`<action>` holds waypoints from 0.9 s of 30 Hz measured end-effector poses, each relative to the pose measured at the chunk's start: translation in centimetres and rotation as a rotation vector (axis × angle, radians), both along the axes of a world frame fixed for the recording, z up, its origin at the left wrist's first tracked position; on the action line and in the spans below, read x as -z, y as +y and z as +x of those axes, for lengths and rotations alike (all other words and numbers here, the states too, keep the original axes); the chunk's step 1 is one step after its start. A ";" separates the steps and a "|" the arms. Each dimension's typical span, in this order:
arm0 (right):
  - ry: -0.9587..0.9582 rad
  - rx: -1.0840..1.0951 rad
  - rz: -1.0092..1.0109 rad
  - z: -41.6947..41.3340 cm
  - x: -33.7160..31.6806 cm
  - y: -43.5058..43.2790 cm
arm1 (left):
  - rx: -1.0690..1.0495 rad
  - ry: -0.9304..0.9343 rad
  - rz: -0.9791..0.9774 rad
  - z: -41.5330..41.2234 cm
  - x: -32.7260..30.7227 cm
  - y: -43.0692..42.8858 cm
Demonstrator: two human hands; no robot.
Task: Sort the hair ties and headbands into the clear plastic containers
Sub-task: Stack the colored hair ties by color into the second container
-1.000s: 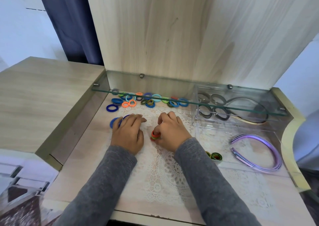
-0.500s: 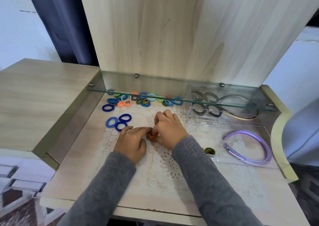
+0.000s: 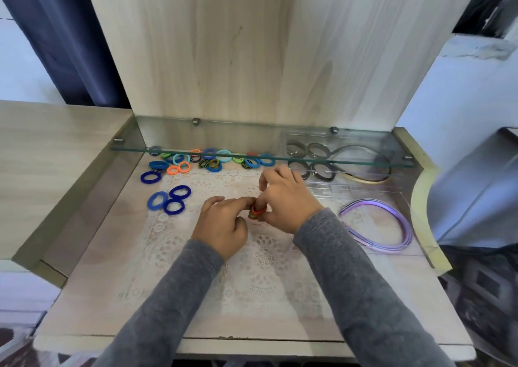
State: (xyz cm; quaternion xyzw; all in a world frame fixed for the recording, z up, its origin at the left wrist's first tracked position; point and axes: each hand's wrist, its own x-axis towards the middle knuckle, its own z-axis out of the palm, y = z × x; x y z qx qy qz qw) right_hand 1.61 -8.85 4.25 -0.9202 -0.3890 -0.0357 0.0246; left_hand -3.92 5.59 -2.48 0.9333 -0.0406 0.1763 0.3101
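Pale wood tabletop (image 3: 92,268) with a lace doily (image 3: 252,277) laid on it, under a glass shelf (image 3: 350,161) and a wood back panel; a small red, orange and green hair tie bundle (image 3: 255,212) is held just above the doily at centre, pinched by the curled fingers of the right hand (image 3: 288,201) and met by the left hand (image 3: 221,226) fingertips, both clamped on it; three blue hair ties (image 3: 169,199) lie touching, left of the hands; loose coloured hair ties (image 3: 210,161) are scattered under the shelf; purple headbands (image 3: 392,226) lie in the near clear container (image 3: 403,195); grey ties (image 3: 311,168) and a dark headband (image 3: 372,170) are seen in the far clear container (image 3: 286,136)
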 end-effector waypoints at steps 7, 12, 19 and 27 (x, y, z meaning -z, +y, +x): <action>-0.026 0.095 -0.048 0.8 -1.2 -4.4 | 0.107 0.025 0.005 1.7 -1.3 -4.0; -0.015 0.155 -0.066 1.0 -1.5 -7.3 | 0.163 0.027 -0.015 2.7 -1.6 -6.7; 0.020 0.214 -0.084 1.0 -1.4 -10.7 | 0.248 0.083 0.039 3.7 -1.8 -9.8; 0.139 0.231 -0.117 0.8 -0.1 -11.6 | 0.359 0.174 0.183 4.1 -1.2 -10.2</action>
